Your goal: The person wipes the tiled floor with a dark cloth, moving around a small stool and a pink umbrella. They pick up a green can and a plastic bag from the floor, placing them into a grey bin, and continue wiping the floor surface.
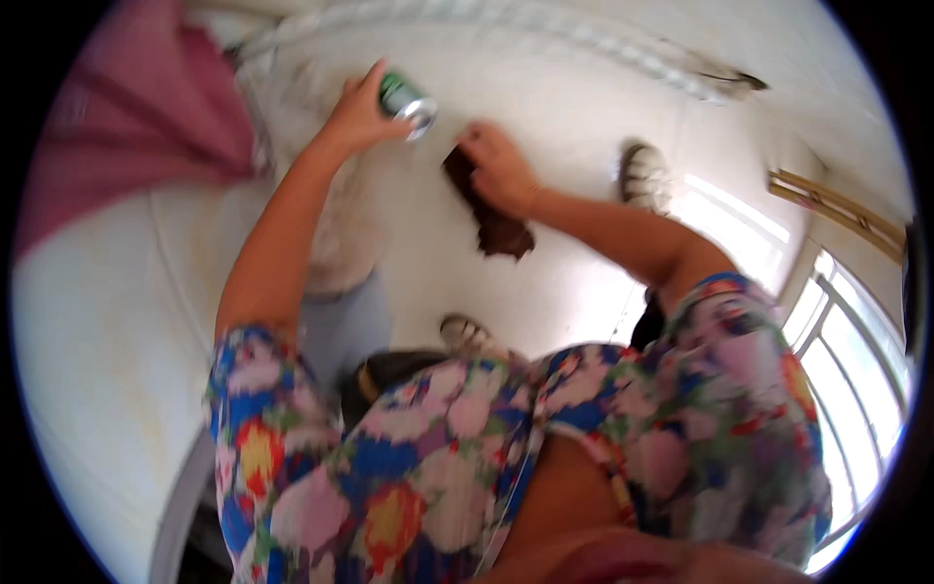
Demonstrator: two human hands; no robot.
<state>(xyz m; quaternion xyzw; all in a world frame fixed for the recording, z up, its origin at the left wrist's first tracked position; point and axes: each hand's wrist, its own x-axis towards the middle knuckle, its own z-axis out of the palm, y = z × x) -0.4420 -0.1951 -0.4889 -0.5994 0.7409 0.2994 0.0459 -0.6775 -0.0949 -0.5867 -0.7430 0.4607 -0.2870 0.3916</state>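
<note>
My left hand [365,113] is wrapped round a green and silver drinks can [407,104], held tilted, with its metal end towards the right. To the right of the can, my right hand [496,168] grips a crumpled dark brown cloth [505,232]. The cloth hangs out past both sides of the fingers, its ragged lower end pointing towards me. A gap separates the can from the cloth. Both hands are slightly blurred.
Pink fabric [160,117] hangs at the upper left. Two striped shoes [646,175] stand on the pale floor [569,102]. A wooden strip [839,212] and a barred window [850,372] are at the right. A dark item with a yellowish detail [387,376] lies low near my body.
</note>
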